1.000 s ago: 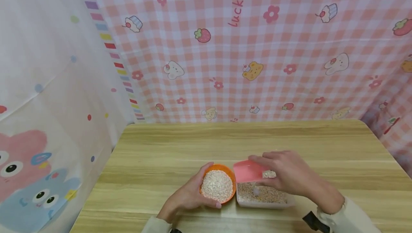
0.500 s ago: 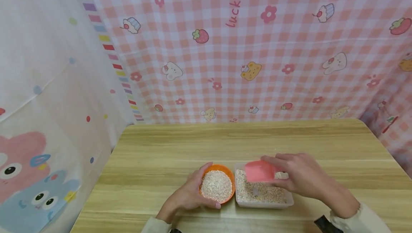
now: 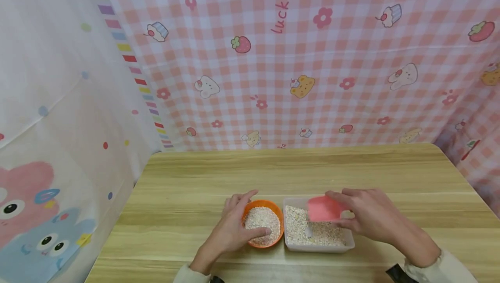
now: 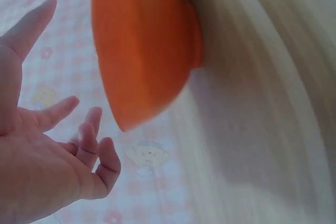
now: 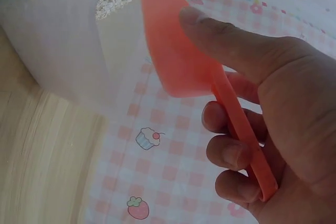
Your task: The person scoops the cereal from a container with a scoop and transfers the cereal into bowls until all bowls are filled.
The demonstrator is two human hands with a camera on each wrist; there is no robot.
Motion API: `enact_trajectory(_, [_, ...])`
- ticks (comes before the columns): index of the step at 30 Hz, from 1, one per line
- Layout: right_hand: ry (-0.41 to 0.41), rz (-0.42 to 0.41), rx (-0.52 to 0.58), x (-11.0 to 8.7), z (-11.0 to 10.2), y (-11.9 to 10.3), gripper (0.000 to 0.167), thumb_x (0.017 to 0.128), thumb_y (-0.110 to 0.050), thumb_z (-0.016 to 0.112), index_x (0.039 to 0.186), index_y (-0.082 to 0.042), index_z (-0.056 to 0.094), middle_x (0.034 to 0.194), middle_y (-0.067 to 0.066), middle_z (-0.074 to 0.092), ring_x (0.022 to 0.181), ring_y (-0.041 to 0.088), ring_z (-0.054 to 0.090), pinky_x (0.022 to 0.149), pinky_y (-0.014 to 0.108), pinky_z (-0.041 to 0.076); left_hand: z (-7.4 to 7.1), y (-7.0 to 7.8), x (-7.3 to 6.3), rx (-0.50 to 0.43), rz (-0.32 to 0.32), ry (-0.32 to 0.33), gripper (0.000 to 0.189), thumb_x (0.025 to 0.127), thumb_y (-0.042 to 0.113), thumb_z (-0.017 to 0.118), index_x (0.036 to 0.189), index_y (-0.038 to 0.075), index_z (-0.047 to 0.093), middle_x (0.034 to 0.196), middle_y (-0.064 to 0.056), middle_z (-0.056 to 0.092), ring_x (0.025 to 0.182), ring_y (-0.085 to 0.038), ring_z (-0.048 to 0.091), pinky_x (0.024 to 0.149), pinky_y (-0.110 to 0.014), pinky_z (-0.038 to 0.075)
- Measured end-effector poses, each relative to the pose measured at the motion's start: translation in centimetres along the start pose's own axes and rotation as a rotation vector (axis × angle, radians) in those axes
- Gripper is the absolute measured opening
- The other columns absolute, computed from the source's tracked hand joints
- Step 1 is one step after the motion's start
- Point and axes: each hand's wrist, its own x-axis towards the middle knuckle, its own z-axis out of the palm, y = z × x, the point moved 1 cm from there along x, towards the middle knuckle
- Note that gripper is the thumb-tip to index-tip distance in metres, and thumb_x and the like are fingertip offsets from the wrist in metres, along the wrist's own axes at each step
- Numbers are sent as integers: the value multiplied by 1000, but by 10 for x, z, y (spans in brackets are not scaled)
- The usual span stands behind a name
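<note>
The pink scoop (image 5: 176,45) looks light and stiff. The right hand (image 3: 373,215) sensibly clamps its handle (image 5: 240,124); the left hand (image 3: 232,226) has fingers apart.

Site: curtained tabletop corner; room type indeterminable. Pink-and-white checked cartoon-print fabric curtain (image 3: 273,66) behind, white dotted cartoon-print sheet (image 3: 66,139) at left, light-brown wood-grain table (image 3: 195,174) between.
</note>
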Motion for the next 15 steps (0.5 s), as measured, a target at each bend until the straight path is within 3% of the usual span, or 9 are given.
enact_trajectory(5, [-38, 33, -62, 0, 2, -3, 57, 71, -42, 87, 118, -16, 70, 76, -11, 59, 53, 0, 39, 48, 23, 33, 0, 12, 2, -36, 35, 0, 85, 75, 46, 84, 147, 19, 46, 109, -4, 55, 104, -21, 46, 85, -34, 44])
enact_trajectory(15, [-143, 91, -167, 5, 9, -13, 56, 69, -41, 88, 115, -14, 70, 78, -5, 60, 54, 7, 46, 47, 28, 39, 15, 30, 8, -99, 13, -144, 87, 73, 39, 88, 144, 11, 48, 85, 5, 57, 65, -5, 44, 59, -19, 39])
